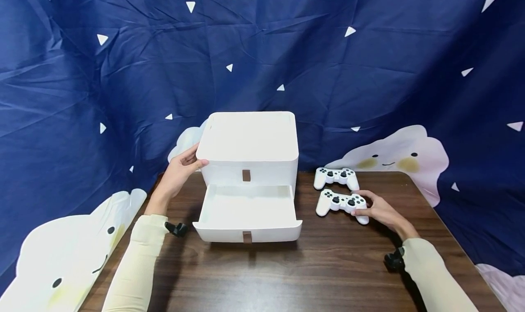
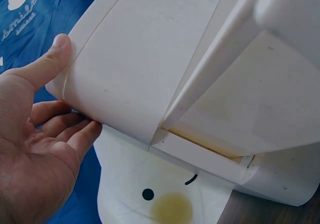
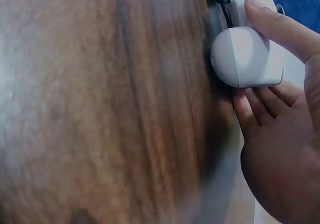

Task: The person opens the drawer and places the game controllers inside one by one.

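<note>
A white two-drawer box (image 1: 248, 136) stands on the table, its lower drawer (image 1: 248, 209) pulled out with nothing inside. My left hand (image 1: 180, 171) rests against the box's left side near the top front corner, thumb on the front edge; the left wrist view shows the hand (image 2: 45, 129) with fingers along the side. My right hand (image 1: 381, 212) pinches the right end of the nearer white game controller (image 1: 338, 202). In the right wrist view the thumb of the hand (image 3: 280, 114) lies on the controller (image 3: 250, 58) and the fingers are on its other side.
Another white controller (image 1: 336, 175) lies just behind the nearer one, right of the box. The brown wooden table (image 1: 262, 275) extends in front of the drawer. A dark blue cloth (image 1: 262, 48) with white triangles and cloud faces hangs behind and at both sides.
</note>
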Tool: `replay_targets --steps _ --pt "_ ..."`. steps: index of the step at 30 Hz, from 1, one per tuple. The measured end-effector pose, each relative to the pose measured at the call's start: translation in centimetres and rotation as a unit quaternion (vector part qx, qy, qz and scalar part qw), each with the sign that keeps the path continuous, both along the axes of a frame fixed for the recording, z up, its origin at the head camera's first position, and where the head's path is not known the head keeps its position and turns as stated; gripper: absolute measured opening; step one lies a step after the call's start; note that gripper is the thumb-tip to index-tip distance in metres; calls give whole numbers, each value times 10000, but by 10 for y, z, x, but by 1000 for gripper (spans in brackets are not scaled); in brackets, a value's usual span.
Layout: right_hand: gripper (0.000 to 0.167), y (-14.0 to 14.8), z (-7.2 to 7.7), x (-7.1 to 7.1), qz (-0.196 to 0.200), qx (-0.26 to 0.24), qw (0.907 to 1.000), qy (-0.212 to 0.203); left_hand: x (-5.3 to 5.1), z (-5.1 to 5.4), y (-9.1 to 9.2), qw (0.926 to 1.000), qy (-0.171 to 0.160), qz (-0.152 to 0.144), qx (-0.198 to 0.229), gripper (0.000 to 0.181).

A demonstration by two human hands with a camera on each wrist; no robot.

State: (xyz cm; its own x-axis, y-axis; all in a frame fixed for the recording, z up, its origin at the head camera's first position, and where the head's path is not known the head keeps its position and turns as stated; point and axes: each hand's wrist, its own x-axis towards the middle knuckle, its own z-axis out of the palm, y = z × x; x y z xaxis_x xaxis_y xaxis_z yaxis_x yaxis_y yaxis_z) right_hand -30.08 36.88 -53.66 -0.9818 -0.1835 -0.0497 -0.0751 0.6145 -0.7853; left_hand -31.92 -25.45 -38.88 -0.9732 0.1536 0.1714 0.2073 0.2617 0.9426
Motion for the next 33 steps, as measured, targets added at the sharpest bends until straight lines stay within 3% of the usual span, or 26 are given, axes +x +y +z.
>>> replay_targets --steps 8,17,21,26,33 --pt "81 2 0 5 -48 -809 9967 -34 -1 0 -1 10000 22 -6 33 80" --pt "85 2 3 8 -364 -519 9980 10 -1 -1 -1 10000 0 20 10 80" --pt "84 1 3 8 -516 -705 9962 -61 -1 -1 0 10000 19 24 11 80" --pt "81 1 11 9 -568 -888 9944 -85 -1 0 0 10000 37 19 13 79" --pt "76 5 32 17 -547 -1158 9915 227 -1 0 0 10000 49 -7 9 79"
